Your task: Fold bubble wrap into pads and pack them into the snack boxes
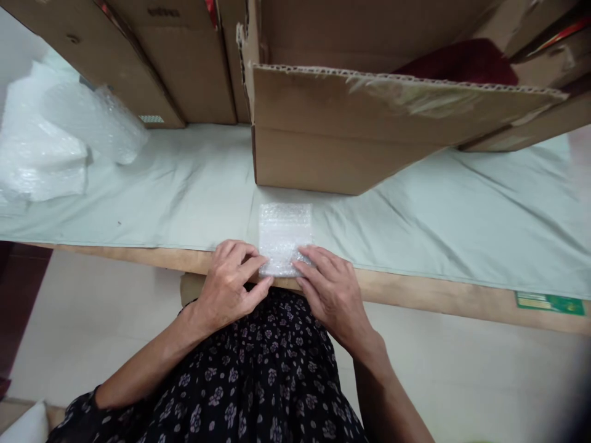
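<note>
A small square piece of bubble wrap (285,231) lies flat at the front edge of the cloth-covered surface, directly before me. My left hand (231,278) grips its near left corner, thumb below and fingertips on the edge. At the near right corner my right hand (333,284) has its fingers resting on top and the thumb at the front edge. Whether anything is wrapped inside the bubble wrap cannot be made out.
Just beyond stands an open cardboard box (314,147) with dark red material (466,61) behind its front flap. More cardboard boxes (184,67) line the back left. Loose bubble wrap (46,141) is heaped at the left on the pale green cloth (184,184).
</note>
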`<state>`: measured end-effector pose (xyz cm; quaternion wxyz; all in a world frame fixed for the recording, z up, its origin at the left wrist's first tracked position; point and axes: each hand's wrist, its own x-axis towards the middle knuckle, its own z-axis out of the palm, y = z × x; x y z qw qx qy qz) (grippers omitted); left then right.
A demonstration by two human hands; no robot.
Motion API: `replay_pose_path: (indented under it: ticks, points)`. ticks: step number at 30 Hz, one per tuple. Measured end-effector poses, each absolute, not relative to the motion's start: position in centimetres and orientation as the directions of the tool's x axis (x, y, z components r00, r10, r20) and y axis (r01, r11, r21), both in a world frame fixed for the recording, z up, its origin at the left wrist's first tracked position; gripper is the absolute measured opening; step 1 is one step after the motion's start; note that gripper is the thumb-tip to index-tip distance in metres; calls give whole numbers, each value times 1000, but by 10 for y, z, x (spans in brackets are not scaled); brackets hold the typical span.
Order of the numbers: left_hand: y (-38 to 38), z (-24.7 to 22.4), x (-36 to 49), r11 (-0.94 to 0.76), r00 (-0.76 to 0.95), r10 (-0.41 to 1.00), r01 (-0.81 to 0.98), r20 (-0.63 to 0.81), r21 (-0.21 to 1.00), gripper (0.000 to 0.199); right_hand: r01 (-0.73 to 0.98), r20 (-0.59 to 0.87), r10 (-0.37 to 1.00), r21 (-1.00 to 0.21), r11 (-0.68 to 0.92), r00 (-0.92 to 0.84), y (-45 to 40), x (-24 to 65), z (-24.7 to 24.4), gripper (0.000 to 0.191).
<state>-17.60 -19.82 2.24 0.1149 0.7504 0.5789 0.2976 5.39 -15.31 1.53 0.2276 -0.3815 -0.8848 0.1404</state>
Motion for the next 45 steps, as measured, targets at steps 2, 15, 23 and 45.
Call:
replay_pose_path:
  ticks: [2,15,23,45]
  points:
    - [-198,25,-176,-304,167,939,812,299,498,17,614,331,739,-414,673,-587,-150,53,13,20]
    - [-184,21,-175,-260,55,934,783,353,566,4,625,394,803,-505,596,-447,-140,41,20,12]
    - [-161,16,-170,-209,22,928,855,371,474,13,672,412,747,-340,658,-522,-146,36,21,17]
    - [-187,47,-151,51,201,974,244,-102,968,9,75,32,877,-994,77,-479,-146,64,25,87]
